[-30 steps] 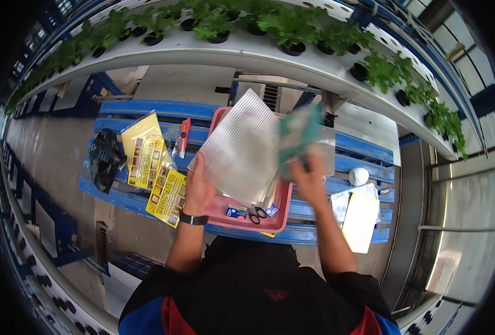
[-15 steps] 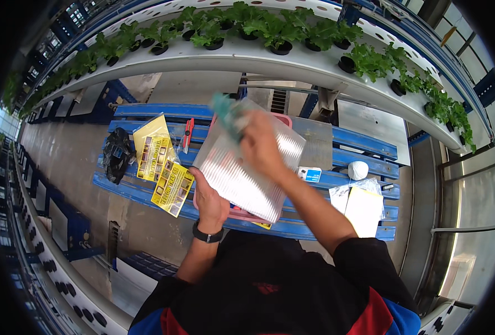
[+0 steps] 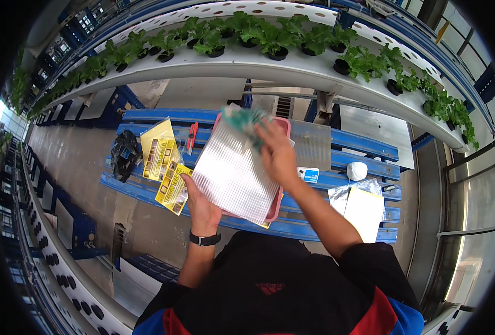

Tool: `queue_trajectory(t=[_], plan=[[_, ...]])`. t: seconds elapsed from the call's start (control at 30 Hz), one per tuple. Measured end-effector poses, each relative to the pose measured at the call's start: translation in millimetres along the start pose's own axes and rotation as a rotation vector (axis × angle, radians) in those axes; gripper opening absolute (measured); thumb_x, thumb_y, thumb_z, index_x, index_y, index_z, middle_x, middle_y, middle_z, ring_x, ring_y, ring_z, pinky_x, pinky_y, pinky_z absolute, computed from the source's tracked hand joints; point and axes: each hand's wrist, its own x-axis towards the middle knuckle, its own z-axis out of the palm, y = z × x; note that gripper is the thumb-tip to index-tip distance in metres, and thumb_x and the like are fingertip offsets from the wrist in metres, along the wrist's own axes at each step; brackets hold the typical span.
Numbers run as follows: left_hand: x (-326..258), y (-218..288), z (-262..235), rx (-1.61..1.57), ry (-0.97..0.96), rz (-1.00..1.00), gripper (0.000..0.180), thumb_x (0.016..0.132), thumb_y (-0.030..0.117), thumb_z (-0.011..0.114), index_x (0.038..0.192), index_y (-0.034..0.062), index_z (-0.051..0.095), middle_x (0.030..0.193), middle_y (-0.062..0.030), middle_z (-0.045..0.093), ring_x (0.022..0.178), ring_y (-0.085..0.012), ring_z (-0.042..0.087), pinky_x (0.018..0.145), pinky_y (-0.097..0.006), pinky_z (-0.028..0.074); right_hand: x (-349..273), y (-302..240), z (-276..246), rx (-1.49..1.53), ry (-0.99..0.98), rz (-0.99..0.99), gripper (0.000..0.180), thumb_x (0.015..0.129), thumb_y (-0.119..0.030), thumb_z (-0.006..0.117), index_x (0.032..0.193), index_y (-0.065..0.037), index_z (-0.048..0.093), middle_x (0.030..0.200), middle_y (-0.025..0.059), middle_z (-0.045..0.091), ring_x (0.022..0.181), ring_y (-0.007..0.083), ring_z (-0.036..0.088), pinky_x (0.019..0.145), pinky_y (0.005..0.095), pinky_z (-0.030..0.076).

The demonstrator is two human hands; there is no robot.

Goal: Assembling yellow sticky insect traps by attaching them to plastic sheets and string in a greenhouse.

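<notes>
My left hand [image 3: 200,204] grips the ribbed clear sheet's [image 3: 233,176] near-left corner; its long axis runs away toward my right hand [image 3: 275,153], which presses a green cloth [image 3: 242,120] on its far end.

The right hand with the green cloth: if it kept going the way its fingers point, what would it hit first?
Probably the far rim of the pink tray, just beyond the right hand and its green cloth on the ribbed clear sheet. Depth is hard to judge.

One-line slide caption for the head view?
Left hand holds a ribbed clear sheet; right hand wipes it with green cloth.
</notes>
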Motion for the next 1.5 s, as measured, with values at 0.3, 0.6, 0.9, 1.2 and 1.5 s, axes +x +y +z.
queue_trajectory(t=[0.3,0.6,0.9,1.2,1.5], plan=[[4.0,11.9,-11.8,-0.096,-0.054,-0.005,0.067,0.100,0.056,0.038,0.141,0.0037,0.041,0.138,-0.0132,0.049,0.126,-0.0256,0.048,0.106,-0.040,0.040,-14.3,14.7,-19.8,-0.107,0.035,-0.155,0.058,0.075,0.006,0.060,0.131,-0.009,0.056,0.139,0.0166,0.051,0.129,0.0358,0.049,0.107,0.0419,0.042],[33.3,6.7,-23.0,-0.073,0.048,0.018,0.065,0.099,0.057,0.037,0.141,0.0079,0.043,0.135,-0.0095,0.054,0.121,-0.0258,0.053,0.105,-0.041,0.041,-70.1,-65.4,25.2,0.106,-0.278,-0.293,0.062,0.072,0.000,0.067,0.133,-0.002,0.053,0.140,0.0195,0.048,0.133,0.0394,0.042,0.111,0.0446,0.037],[38.9,-1.7,10.0,-0.129,-0.183,0.046,0.068,0.099,0.061,0.034,0.135,0.0046,0.048,0.130,-0.0087,0.057,0.119,-0.0239,0.054,0.103,-0.037,0.041,-10.1,-62.1,37.3,0.061,-0.137,-0.161,0.049,0.083,-0.009,0.064,0.131,-0.013,0.059,0.141,0.0165,0.048,0.130,0.0412,0.045,0.109,0.0463,0.037],[32.7,-6.1,0.3,0.104,-0.128,0.178,0.072,0.098,0.061,0.033,0.146,0.0074,0.032,0.145,-0.0103,0.042,0.130,-0.0243,0.046,0.106,-0.039,0.041,19.8,-60.4,41.4,0.066,-0.075,-0.370,0.053,0.071,-0.006,0.070,0.122,-0.018,0.066,0.135,0.0137,0.054,0.127,0.0401,0.048,0.107,0.0471,0.039],[22.1,31.8,6.4,0.253,-0.174,0.202,0.039,0.097,0.026,0.061,0.122,-0.0044,0.057,0.100,-0.0094,0.069,0.086,-0.0159,0.068,0.075,-0.029,0.057,79.5,104.3,-38.8,0.714,0.012,0.629,0.040,0.096,-0.026,0.059,0.125,0.001,0.061,0.126,0.0112,0.062,0.111,0.0205,0.061,0.092,0.0320,0.048]])
